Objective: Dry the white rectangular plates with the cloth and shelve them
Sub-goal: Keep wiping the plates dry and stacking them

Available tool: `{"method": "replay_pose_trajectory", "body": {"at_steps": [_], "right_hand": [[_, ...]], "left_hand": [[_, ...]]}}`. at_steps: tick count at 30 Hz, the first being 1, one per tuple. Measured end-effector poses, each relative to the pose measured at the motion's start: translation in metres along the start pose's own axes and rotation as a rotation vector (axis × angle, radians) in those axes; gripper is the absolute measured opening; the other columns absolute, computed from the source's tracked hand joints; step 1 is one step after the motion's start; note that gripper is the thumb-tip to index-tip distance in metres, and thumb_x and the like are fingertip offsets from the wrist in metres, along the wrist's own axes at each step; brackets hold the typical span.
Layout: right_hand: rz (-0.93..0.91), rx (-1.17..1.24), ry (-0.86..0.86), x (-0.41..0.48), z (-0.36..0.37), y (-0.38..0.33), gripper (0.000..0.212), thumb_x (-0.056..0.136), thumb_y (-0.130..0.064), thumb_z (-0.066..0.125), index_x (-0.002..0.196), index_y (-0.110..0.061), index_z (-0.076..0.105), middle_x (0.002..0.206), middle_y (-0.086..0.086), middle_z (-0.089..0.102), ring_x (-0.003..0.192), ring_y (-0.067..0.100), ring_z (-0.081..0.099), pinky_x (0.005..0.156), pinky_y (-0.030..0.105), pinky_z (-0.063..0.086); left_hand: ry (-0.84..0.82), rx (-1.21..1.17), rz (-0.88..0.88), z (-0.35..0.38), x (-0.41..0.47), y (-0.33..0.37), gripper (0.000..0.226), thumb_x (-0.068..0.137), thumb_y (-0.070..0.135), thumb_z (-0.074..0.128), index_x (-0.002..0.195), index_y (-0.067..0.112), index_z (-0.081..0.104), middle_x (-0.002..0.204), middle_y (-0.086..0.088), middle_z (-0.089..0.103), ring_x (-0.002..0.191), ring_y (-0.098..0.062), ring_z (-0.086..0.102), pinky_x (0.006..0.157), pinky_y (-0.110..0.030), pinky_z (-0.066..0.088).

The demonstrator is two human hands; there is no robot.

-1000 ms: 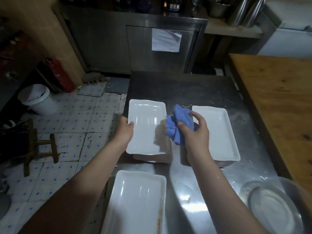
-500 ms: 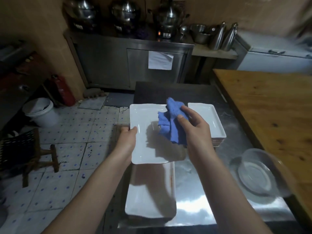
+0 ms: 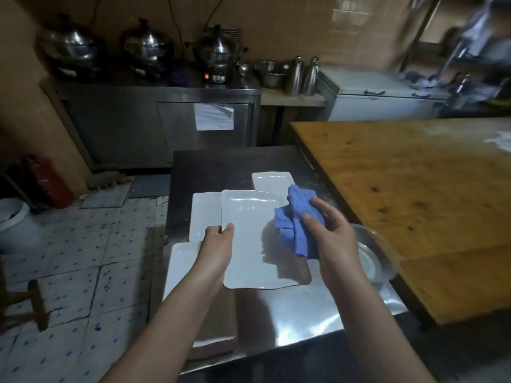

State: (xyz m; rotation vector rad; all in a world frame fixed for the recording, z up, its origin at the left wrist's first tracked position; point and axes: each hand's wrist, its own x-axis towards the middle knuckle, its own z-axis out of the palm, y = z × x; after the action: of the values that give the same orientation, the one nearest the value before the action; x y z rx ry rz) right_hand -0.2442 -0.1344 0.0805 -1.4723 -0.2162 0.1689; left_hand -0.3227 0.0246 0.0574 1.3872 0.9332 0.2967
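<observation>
Our left hand grips the plate by one edge; our right hand pinches the cloth; wet plates slip, so it could fall.

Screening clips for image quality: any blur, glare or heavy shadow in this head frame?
Head view: motion blur smears the upper right corner; the held plate and blue cloth are fairly sharp; cloth and right hand throw a dark shadow onto the plate; glare patches the steel table near the bottom; overall lighting is dim.
</observation>
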Motion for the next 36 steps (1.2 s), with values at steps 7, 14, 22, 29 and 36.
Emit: {"method": "replay_pose_trajectory", "body": {"at_steps": [7, 14, 22, 29, 36], "right_hand": [[0.058, 0.038, 0.153, 0.034, -0.109, 0.003, 0.032, 0.085, -0.010, 0.068, 0.111, -0.028, 0.063, 0.106, -0.012, 0.065, 0.088, 0.008, 0.068, 0.059, 0.017, 0.053], [0.123, 0.090, 0.233, 0.079, -0.203, 0.010, 0.031, 0.085, -0.005, 0.067, 0.106, -0.028, 0.063, 0.105, -0.004, 0.064, 0.089, 0.017, 0.069, 0.064, 0.025, 0.057], [0.187, 0.087, 0.251, 0.108, -0.250, 0.036, 0.030, 0.085, -0.004, 0.066, 0.098, -0.030, 0.062, 0.104, -0.003, 0.063, 0.096, 0.024, 0.067, 0.079, 0.040, 0.058], [0.208, 0.049, 0.231, 0.121, -0.261, 0.047, 0.032, 0.084, -0.008, 0.068, 0.094, -0.037, 0.061, 0.108, -0.005, 0.060, 0.100, 0.023, 0.065, 0.083, 0.044, 0.056], [0.210, 0.087, 0.193, 0.124, -0.260, 0.045, 0.031, 0.085, -0.008, 0.067, 0.095, -0.037, 0.060, 0.102, -0.014, 0.056, 0.100, 0.022, 0.064, 0.081, 0.044, 0.057]], "left_hand": [[-0.036, 0.111, 0.049, 0.103, -0.003, 0.007, 0.019, 0.097, 0.035, 0.042, 0.102, 0.018, 0.046, 0.085, 0.003, 0.057, 0.071, -0.011, 0.056, 0.046, -0.021, 0.040], [0.001, 0.082, 0.134, 0.207, 0.011, -0.004, 0.018, 0.097, 0.029, 0.043, 0.102, 0.012, 0.045, 0.088, -0.003, 0.057, 0.074, -0.017, 0.056, 0.057, -0.027, 0.044], [0.085, 0.124, 0.282, 0.270, 0.018, -0.005, 0.014, 0.096, 0.033, 0.040, 0.100, 0.021, 0.035, 0.089, -0.001, 0.057, 0.080, -0.023, 0.058, 0.074, -0.041, 0.049], [0.101, 0.218, 0.450, 0.285, 0.013, -0.006, 0.010, 0.097, 0.035, 0.039, 0.099, 0.029, 0.031, 0.093, -0.002, 0.062, 0.074, -0.017, 0.060, 0.066, -0.038, 0.050], [0.088, 0.256, 0.520, 0.289, 0.012, -0.005, 0.010, 0.098, 0.034, 0.039, 0.102, 0.028, 0.031, 0.098, -0.004, 0.062, 0.077, -0.018, 0.062, 0.061, -0.033, 0.051]]}}
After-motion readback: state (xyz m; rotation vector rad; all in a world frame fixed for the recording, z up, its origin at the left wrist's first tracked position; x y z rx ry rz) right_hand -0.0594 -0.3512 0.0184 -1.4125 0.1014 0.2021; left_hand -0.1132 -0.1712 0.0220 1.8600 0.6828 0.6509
